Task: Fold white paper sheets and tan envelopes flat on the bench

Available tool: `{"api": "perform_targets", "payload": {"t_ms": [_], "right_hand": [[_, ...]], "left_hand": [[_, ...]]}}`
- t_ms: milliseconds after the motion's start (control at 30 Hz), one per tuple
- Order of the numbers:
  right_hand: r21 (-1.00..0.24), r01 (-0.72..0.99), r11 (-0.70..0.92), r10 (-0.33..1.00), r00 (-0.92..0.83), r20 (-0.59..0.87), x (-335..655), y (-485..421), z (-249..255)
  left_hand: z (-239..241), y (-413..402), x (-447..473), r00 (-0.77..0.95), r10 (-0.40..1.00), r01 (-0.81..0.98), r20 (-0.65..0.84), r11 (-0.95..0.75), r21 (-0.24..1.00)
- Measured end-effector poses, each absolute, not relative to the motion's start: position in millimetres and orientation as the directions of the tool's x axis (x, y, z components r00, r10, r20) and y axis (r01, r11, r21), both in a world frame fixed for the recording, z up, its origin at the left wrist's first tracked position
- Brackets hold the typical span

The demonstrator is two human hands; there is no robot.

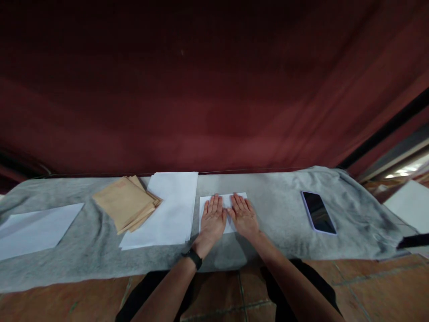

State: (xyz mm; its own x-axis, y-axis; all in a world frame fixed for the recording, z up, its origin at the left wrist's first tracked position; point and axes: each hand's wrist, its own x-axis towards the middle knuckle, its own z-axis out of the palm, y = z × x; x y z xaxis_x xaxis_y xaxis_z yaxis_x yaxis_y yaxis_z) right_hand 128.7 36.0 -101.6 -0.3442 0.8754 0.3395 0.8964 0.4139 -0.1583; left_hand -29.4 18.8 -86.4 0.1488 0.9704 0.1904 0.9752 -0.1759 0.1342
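Both palms lie flat on a small white sheet of paper [229, 226], which looks folded, though I cannot make out its layers. My left hand [213, 218] covers the sheet's left half, fingers stretched away from me. Over the right half rests my right hand [243, 215], its fingers also straight. The two thumbs come close together near the middle of the paper. Just left of my left hand is a stack of white paper [174, 205]. Several brown envelopes [124, 201] overlap that stack's left side in a loose pile.
A grey cloth [275, 214] covers the long surface. To the right lies a phone [318, 212] with a purple edge. More white paper [36, 230] is at the far left. A dark red wall or panel [214, 112] rises behind; brown floor tiles [224, 295] show below.
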Motion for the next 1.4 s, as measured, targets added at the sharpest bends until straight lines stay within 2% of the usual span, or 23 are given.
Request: {"api": "perform_targets", "payload": {"t_ms": [467,600,700,767,867,967,1233,1400], "right_hand": [[-0.081,0.962,0.262,0.918,-0.223,0.327,174,38,-101],[-0.100,0.972,0.211,0.932,-0.169,0.321,183,36,-103],[-0.162,0.966,0.201,0.933,-0.139,0.331,186,36,-101],[-0.233,0.937,0.260,0.927,-0.174,0.332,179,37,-96],[-0.340,0.851,0.401,0.901,-0.299,0.313,160,36,-89],[-0.371,0.785,0.496,0.865,-0.409,0.291,142,31,-87],[-0.253,0.823,0.509,0.850,-0.435,0.296,148,35,-92],[-0.178,0.873,0.455,0.870,-0.392,0.300,154,45,-94]], "left_hand": [[-83,23,-49,0.031,0.980,0.993,0.197,-0.052,0.105],[-81,24,-53,0.020,0.981,0.994,0.194,-0.041,0.105],[-76,22,-48,0.017,0.977,0.994,0.212,-0.041,0.106],[-73,18,-37,0.055,0.973,0.989,0.226,-0.083,0.120],[-74,7,-15,0.201,0.953,0.959,0.226,-0.239,0.155],[-79,-3,-1,0.360,0.905,0.901,0.225,-0.400,0.166],[-68,-9,-25,0.539,0.831,0.806,0.139,-0.557,0.201],[-60,-12,-43,0.579,0.810,0.797,0.091,-0.586,0.148]]}}
